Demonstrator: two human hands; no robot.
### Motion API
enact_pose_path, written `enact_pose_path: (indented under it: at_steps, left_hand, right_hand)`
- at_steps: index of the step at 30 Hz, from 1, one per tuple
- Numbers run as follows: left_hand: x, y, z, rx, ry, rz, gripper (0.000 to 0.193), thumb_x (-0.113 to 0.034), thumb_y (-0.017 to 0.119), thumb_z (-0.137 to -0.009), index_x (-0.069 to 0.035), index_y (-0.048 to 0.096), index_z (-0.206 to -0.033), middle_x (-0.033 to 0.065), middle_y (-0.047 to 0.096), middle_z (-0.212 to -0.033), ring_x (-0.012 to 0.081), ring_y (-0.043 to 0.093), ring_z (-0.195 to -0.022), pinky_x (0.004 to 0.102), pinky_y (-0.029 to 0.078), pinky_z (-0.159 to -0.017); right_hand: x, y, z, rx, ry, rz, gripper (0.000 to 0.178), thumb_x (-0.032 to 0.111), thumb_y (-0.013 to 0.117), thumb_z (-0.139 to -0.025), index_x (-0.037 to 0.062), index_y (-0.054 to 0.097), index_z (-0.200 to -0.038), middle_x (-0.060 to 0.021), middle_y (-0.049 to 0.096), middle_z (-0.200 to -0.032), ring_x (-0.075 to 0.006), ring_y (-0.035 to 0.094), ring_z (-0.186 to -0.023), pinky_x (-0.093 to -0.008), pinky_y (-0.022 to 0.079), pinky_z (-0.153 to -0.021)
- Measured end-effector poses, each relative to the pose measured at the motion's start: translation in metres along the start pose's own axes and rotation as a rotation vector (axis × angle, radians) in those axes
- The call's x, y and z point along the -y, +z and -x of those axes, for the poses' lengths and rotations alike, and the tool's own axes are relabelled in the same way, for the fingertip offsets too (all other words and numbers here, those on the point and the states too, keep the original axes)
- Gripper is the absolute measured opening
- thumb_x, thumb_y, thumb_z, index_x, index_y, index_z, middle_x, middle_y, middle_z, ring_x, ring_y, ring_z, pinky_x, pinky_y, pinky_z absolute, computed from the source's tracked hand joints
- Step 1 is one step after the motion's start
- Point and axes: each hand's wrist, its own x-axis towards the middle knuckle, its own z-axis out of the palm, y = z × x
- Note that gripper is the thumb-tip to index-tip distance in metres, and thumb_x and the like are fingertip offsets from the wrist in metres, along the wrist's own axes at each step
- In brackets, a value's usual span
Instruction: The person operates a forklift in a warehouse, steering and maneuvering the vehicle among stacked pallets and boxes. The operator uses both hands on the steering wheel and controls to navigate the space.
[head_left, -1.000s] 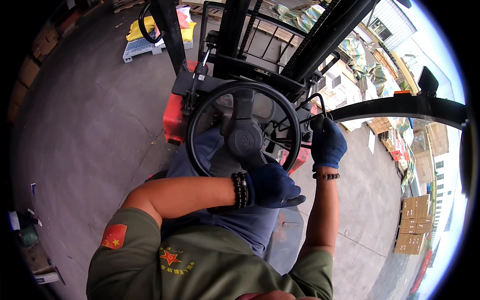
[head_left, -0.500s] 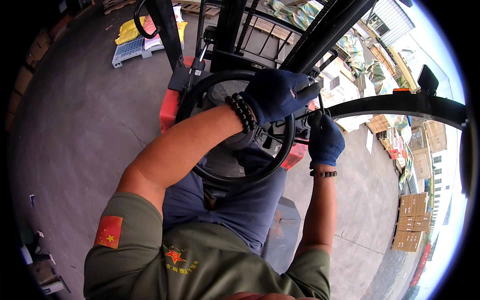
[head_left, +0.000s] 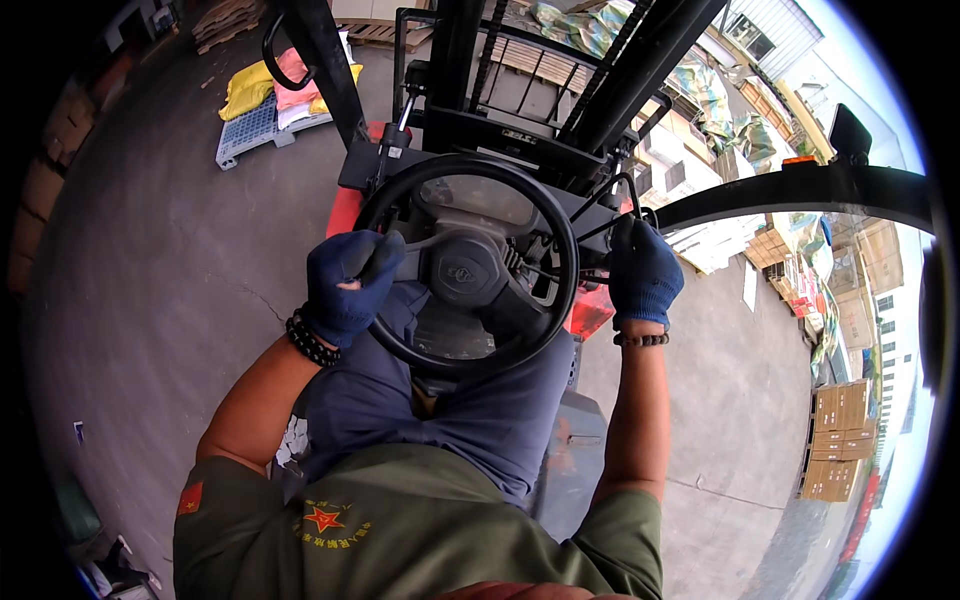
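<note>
I sit at the black steering wheel (head_left: 566,250) of a forklift. My left hand (head_left: 350,285), in a dark blue glove, is closed at the left side of the rim and hides that stretch of it. Whether it holds the bare rim or a knob there is hidden. To the right of the wheel, my right hand (head_left: 645,275), gloved alike, is closed on the top of a black control lever (head_left: 630,190). More thin black levers run from the dashboard beside it. The wheel's hub (head_left: 467,268) is in full view.
Ahead stands the black mast (head_left: 455,60) with its load guard. A blue plastic pallet (head_left: 250,135) with yellow and pink sacks lies ahead to the left. Stacked cartons (head_left: 840,440) stand at the right, and tarpaulin-covered goods (head_left: 750,140) farther ahead.
My left hand has swept from the wheel's upper right round to its left side, uncovering the hub. My right hand stays at the lever. The blue pallet sits slightly lower in view.
</note>
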Motion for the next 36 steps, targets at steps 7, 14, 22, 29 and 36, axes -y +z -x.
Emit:
enact_pose_path:
  at_steps: [7,14,22,29,36]
  left_hand:
    - [-0.080,0.079,-0.058,0.198,0.170,-0.064,0.024,-0.006,0.094,-0.086,-0.010,0.070,-0.087,0.0102,0.067,-0.074,0.0351,0.067,-0.064,0.0433,0.049,-0.060]
    - [-0.054,0.071,-0.059,0.177,0.223,-0.100,0.019,-0.004,0.091,-0.089,-0.008,0.072,-0.089,0.0100,0.068,-0.075,0.0337,0.067,-0.064,0.0426,0.049,-0.061]
    - [0.002,0.082,-0.162,0.028,-0.100,-0.077,0.015,-0.008,0.086,-0.101,0.003,0.077,-0.100,0.0136,0.077,-0.085,0.0248,0.075,-0.075,0.0361,0.054,-0.066]
    - [0.029,0.141,-0.245,-0.034,0.169,-0.091,0.014,-0.013,0.080,-0.109,0.001,0.080,-0.106,0.0053,0.072,-0.077,0.0108,0.065,-0.068,0.0308,0.051,-0.065]
    - [0.010,0.168,-0.268,0.005,0.191,-0.002,0.023,-0.017,0.083,-0.108,-0.001,0.075,-0.094,0.0121,0.069,-0.076,0.0127,0.055,-0.067,0.0331,0.049,-0.065]
  right_hand:
    - [-0.070,-0.024,-0.103,-0.004,0.029,-0.034,0.042,0.042,0.066,-0.113,0.0092,0.069,-0.087,-0.0191,0.071,-0.082,-0.0461,0.071,-0.080,-0.0529,0.053,-0.066]
    - [-0.059,-0.014,-0.099,-0.010,0.001,-0.012,0.038,0.038,0.065,-0.114,0.0118,0.069,-0.087,-0.0171,0.073,-0.083,-0.0440,0.073,-0.080,-0.0531,0.054,-0.065]
    - [-0.062,-0.003,-0.119,0.005,0.027,-0.013,0.038,0.039,0.066,-0.114,0.0118,0.069,-0.087,-0.0175,0.072,-0.083,-0.0447,0.072,-0.080,-0.0530,0.054,-0.065]
    - [-0.056,0.006,-0.119,0.031,0.036,0.041,0.034,0.036,0.070,-0.112,0.0129,0.069,-0.087,-0.0148,0.073,-0.084,-0.0423,0.073,-0.081,-0.0524,0.055,-0.065]
    - [-0.061,0.021,-0.120,0.018,0.001,0.000,0.031,0.034,0.070,-0.111,0.0125,0.070,-0.089,-0.0129,0.074,-0.086,-0.0418,0.073,-0.083,-0.0527,0.056,-0.067]
